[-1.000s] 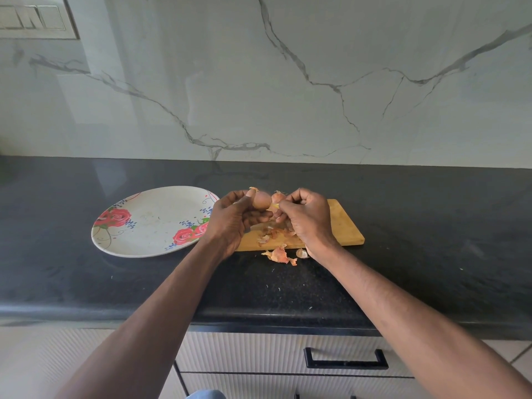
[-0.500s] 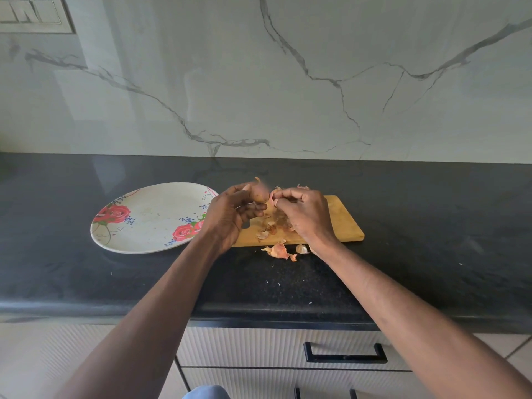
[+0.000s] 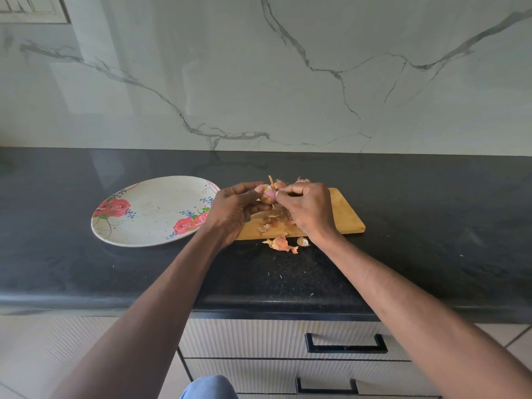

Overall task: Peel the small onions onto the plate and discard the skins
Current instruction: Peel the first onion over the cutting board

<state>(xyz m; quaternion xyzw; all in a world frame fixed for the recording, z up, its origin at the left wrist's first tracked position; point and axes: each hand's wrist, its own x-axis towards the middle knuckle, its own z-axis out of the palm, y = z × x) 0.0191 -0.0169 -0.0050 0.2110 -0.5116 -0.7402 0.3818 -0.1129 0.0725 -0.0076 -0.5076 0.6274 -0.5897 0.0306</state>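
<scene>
— Fingers? Left hand (image 3: 234, 210) grips the small onion (image 3: 269, 194); right hand (image 3: 306, 207) pinches its skin, just above the cutting board (image 3: 342, 216).

— Mid-peel, then — next, strip it bare, carry it left to the plate (image 3: 149, 234).

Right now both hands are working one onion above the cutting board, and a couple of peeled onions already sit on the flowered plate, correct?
Not quite. The head view shows the flowered plate bare. The rest holds: left hand and right hand work one onion above the cutting board.
</scene>
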